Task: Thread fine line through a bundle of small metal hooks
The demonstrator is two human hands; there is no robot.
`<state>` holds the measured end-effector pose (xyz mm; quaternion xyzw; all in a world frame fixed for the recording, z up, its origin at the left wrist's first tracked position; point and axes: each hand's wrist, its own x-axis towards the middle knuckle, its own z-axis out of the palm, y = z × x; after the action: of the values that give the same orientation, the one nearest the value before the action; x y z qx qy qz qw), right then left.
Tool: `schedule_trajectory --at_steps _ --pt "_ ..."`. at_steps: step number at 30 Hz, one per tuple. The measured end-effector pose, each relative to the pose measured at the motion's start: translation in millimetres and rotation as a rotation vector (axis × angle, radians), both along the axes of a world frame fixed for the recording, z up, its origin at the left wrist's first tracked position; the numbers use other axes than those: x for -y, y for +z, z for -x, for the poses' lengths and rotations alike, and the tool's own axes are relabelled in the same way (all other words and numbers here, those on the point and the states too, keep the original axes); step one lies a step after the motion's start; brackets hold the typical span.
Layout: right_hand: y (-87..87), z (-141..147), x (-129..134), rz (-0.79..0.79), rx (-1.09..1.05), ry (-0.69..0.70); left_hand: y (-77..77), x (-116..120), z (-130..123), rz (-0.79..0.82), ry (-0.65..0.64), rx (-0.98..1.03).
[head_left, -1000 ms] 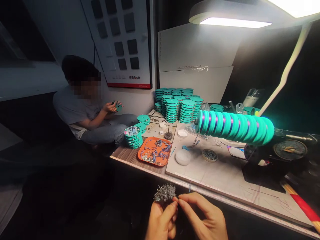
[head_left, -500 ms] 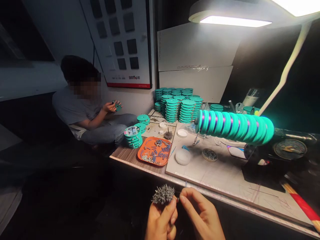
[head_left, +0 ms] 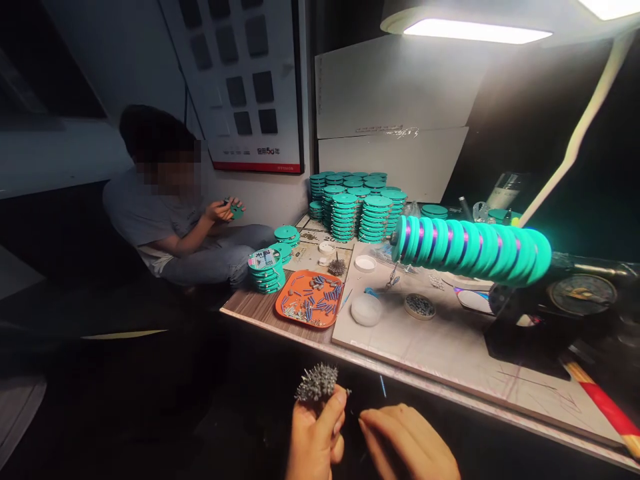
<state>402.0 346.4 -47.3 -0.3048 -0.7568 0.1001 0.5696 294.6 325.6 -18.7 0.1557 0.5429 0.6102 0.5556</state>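
Dim light covers the far left of the room, where a co-worker (head_left: 167,223) in a grey T-shirt sits well away from the fingers, up and to their left, holding a small green disc (head_left: 237,212). Nearer, at the left end of the wood-grain tabletop (head_left: 244,308), stacked teal spools (head_left: 267,280) stand, the top one labelled; just right of them, above the left hand's fingers, an orange tray (head_left: 303,275) carries small blue and silvery pieces.

Below the tabletop's front edge, the left hand (head_left: 316,432) has its thumb and fingers pressed around the base of a bristly metal bunch (head_left: 317,382). It rises just above those fingers and well apart from the right hand's: a rounded, dark grey cluster of many small pieces, with thin, paler tips poking out all over. Farther above, on the tabletop, sits a similar spiky bunch (head_left: 337,267), and behind it tall stacks of teal spools (head_left: 344,220).

To the right, the right hand (head_left: 407,441) has its fingers drawn close together, blurred; whether they grip anything cannot be told. Above them lie a whitish round tub (head_left: 367,311) and a shallow dish (head_left: 420,315) of small grey parts, and higher to their right a row of teal foam-like discs (head_left: 473,250) with purple bands between.
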Motion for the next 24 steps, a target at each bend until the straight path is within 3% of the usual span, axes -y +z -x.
schedule_trajectory --at_steps 4,18,24 --pt "-0.6 1.9 -2.7 -0.078 0.009 0.003 -2.7 1.5 0.2 -0.003 -0.01 0.001" --pt "4.7 -2.4 -2.5 -0.001 0.071 0.051 1.3 1.6 1.2 -0.012 -0.003 0.021" --pt "6.0 -8.4 -8.9 0.008 0.132 0.023 -17.6 5.4 -4.7 -0.035 0.081 -0.144"
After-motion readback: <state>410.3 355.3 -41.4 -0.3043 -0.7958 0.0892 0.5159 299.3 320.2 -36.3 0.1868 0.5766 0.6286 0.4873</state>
